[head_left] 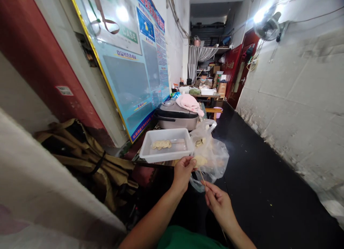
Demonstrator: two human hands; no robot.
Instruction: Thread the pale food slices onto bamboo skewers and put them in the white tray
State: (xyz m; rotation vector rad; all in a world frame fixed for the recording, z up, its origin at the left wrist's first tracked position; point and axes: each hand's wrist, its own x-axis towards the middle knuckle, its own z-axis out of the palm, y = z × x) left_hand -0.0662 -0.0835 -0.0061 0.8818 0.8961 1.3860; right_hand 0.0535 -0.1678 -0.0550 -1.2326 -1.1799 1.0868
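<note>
Pale yellow, a thin slice (200, 160) sits at the fingertips of the left hand (183, 173), pinched along its near-left edge between thumb and forefinger. Just below it, a slender stick (202, 175) is gripped between the thumb and fingers of the right hand (219, 201). Its long axis slants from low on the right, near the person's body, up and slightly left, away from them, so the far end points straight at the slice. That alignment of tip and slice seems to be what matters most; whether the point only touches the slice or already pierces it, I cannot tell. The left hand is the nearer one to the slice, while the right hand lies lower and to the right, holding the stick some way down from its tip. Directly beyond the slice and to its right, a clear plastic bag (218, 148) slumps over the edge of the worktop (137, 156). Ahead and to the left stands a white tray (166, 157), with overlapping pale slices (161, 144) lying in a row across its left part.
</note>
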